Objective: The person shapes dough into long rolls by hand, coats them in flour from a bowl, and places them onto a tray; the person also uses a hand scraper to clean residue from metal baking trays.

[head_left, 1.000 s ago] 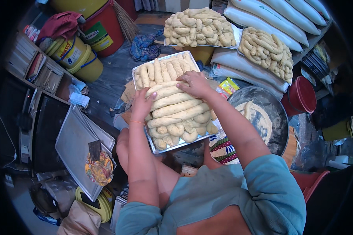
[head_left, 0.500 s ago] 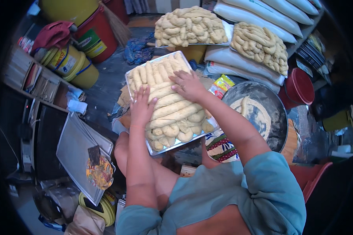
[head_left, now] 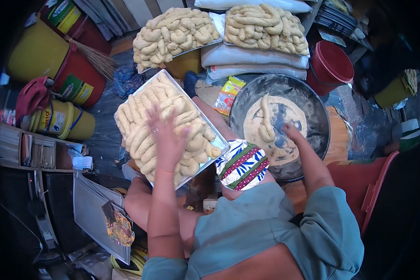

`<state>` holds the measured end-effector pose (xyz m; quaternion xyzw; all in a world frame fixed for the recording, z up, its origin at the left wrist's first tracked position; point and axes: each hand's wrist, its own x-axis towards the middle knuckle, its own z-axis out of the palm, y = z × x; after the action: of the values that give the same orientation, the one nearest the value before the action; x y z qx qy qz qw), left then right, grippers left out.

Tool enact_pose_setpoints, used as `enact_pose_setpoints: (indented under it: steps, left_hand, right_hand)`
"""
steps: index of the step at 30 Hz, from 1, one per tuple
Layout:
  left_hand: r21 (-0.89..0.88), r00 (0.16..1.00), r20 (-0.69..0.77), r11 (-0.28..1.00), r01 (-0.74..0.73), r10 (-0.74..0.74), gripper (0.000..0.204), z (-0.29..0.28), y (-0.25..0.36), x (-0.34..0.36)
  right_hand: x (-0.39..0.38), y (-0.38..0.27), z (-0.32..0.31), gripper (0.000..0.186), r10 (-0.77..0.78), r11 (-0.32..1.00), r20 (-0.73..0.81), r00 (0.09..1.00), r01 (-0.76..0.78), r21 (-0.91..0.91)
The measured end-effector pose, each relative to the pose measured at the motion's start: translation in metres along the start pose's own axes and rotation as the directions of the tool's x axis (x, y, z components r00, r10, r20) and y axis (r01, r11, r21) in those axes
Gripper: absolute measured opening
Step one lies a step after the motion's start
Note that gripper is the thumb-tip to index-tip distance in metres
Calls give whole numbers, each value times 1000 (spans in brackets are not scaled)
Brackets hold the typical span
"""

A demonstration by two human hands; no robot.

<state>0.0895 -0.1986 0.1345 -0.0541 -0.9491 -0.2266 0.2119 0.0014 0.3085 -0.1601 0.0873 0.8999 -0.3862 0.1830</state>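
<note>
While the blurred left hand (head_left: 167,140) splays over dough ropes (head_left: 142,123), hiding some, right hand (head_left: 291,132) over dark basin (head_left: 315,100), grip unclear

Small bakery workroom (rather cramped): dough ropes (head_left: 261,25) heaped on trays (head_left: 220,141), stacked white sacks (head_left: 254,57), powder-dusted black basin (head_left: 312,100).

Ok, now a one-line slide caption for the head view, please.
Left hand spread over a tray of dough ropes; right hand at a black basin dusted with pale powder.
</note>
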Motion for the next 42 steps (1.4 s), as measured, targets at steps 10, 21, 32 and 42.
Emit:
enact_pose_setpoints:
  steps: [10,21,32,42]
  left_hand:
    - [-335,874,389,928,-161,292,45,190,137,12]
    - [-456,824,542,765,454,-166,35,242,88,-5]
    - [-474,834,526,755,453,-170,32,245,92,-1]
    - [-450,828,518,755,477,-215,31,240,80,-8]
  right_hand:
    - [-54,130,139,83,416,904,229,880,-375,-204]
    - [30,-17,224,49,-86,992,339,937,50,115]
    - [99,-50,17,26,-96,993,711,697,119,17]
    - [156,-46,42,32,93,647,89,992,-128,752]
